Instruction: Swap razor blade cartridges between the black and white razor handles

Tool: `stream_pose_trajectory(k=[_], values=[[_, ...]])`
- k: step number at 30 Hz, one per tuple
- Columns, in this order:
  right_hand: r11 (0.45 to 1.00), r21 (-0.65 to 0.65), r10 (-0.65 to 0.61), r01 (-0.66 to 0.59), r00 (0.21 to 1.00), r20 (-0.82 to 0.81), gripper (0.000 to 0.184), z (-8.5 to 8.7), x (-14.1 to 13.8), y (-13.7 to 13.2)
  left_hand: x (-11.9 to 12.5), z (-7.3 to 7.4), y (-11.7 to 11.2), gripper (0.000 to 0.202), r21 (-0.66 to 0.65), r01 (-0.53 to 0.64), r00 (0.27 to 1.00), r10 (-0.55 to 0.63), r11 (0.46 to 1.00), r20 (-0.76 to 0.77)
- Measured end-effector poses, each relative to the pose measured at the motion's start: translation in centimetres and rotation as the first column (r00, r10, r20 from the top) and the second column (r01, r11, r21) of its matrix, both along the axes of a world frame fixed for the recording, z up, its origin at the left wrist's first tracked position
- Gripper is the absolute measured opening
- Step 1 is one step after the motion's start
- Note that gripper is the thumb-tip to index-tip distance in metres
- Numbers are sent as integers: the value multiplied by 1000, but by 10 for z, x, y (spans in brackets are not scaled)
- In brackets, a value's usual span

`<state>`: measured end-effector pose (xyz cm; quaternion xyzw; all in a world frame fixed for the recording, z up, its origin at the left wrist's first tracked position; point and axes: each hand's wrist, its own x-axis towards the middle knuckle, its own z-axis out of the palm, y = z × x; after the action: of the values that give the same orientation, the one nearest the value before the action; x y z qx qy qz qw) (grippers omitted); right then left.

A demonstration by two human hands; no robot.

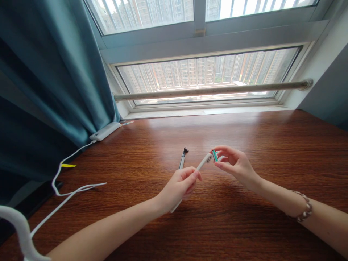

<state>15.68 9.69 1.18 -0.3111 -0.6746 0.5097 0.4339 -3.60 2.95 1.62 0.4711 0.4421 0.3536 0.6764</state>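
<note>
My left hand (185, 183) is closed around the white handle of a toothbrush (202, 162), its dark-bristled head pointing up and right. Between the fingertips and thumb of my right hand (235, 163) is a small green razor cartridge (214, 156), held upright beside the brush head. Whether bristles and cartridge touch, I cannot tell. Just beyond my left hand a razor handle (182, 160), silver-grey with a black top, lies on the table; its lower end is hidden behind that hand.
The brown wooden table (146, 145) reaches to the window sill. At the left, a white power bank-like device (106, 131) has a white cable (60, 170) running from it. A curved white stand (20, 226) rises at the lower left, and a blue curtain (73, 72) hangs behind.
</note>
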Motion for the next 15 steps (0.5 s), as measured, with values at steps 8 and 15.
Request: stream_pose_trajectory(k=[8,15], values=[[998,64,-8,5,999,39,32,3,0,-2,1,0,-1,28,-24,48,999,-48,999,4],[996,91,-18,16,1000,19,33,1,0,-2,2,2,-1,28,-49,55,998,-54,997,21]])
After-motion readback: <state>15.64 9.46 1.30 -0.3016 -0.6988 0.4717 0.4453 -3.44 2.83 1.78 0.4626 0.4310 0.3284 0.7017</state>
